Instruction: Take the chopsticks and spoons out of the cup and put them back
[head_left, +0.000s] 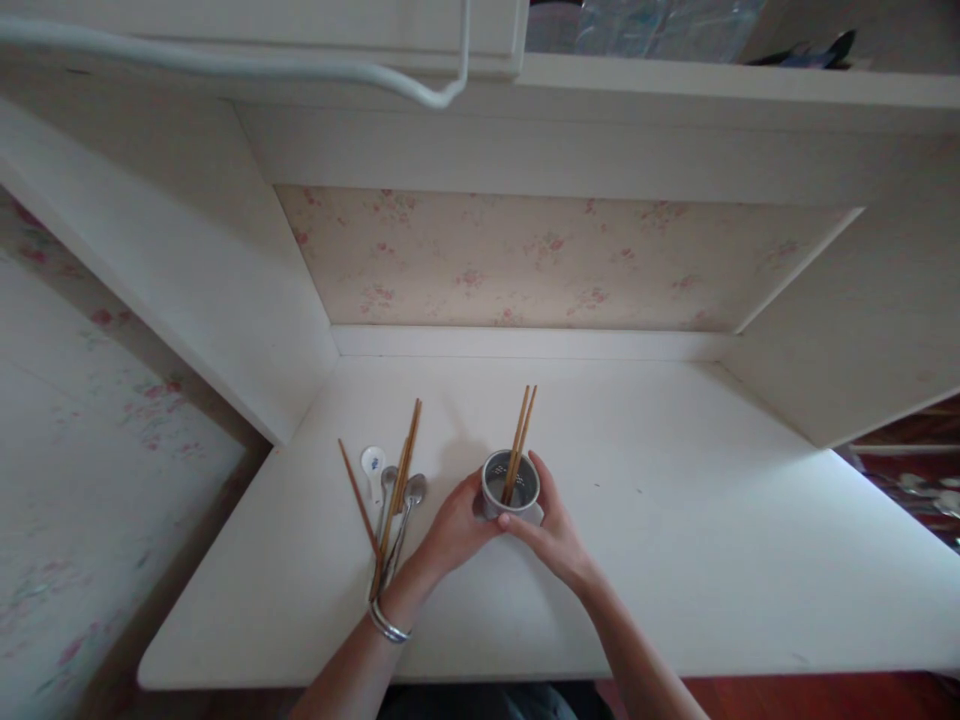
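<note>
Between my two hands stands a grey metal utensil holder (pixel 491 505) with small holes inside. A pair of wooden chopsticks (pixel 523 428) leans in it, tips pointing up and away from me. My left hand (pixel 457 525) wraps round its left side, and my right hand (pixel 551 530) wraps round its right side and front. Left of my left hand lie several more chopsticks (pixel 405 460), a white ceramic spoon (pixel 373 470) with a blue mark and two metal spoons (pixel 414 490). My left forearm partly covers their near ends.
The white desktop (pixel 675 560) has a raised strip along its back edge. White side panels (pixel 187 220) rise left and right, and a shelf (pixel 675 90) with plastic-wrapped things hangs above. A pale cable or bar (pixel 300 70) crosses the upper left.
</note>
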